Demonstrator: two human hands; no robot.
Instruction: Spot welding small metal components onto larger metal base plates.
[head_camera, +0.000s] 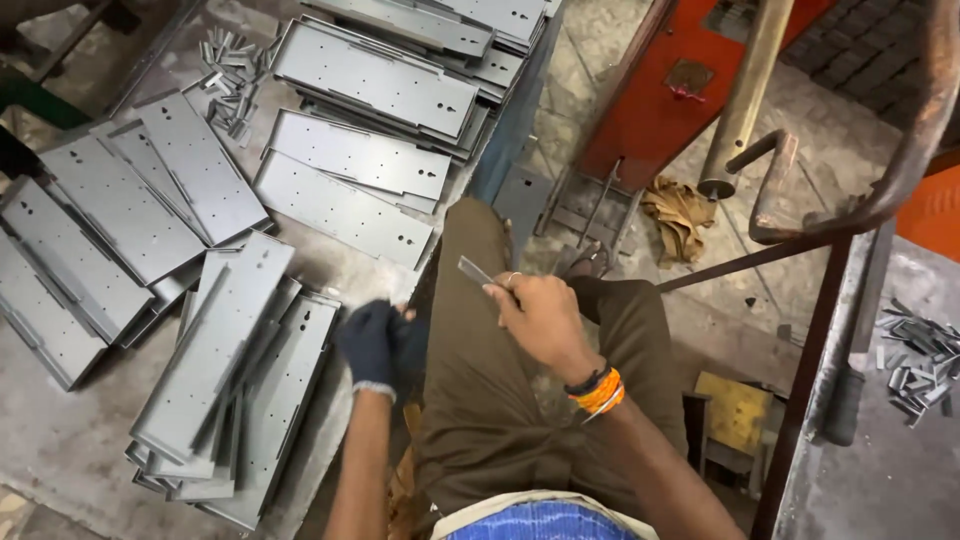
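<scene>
Head view: my right hand (540, 318), bare, pinches a small flat metal strip (474, 270) between thumb and fingers, over my knee. My left hand (375, 345), in a dark glove, is curled shut just left of it; whether it grips anything, I cannot tell. Grey metal plates (225, 375) are stacked on the floor (60, 440) left of the gloved hand, touching nothing I hold.

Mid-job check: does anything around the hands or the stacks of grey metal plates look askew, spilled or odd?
The nearest stack of grey perforated sheet-metal plates, beside the gloved left hand, is fanned out crookedly, its plates lying at differing angles. Small grey metal clips lie scattered loose at the top. The bare right hand pinches a small flat metal strip.
</scene>
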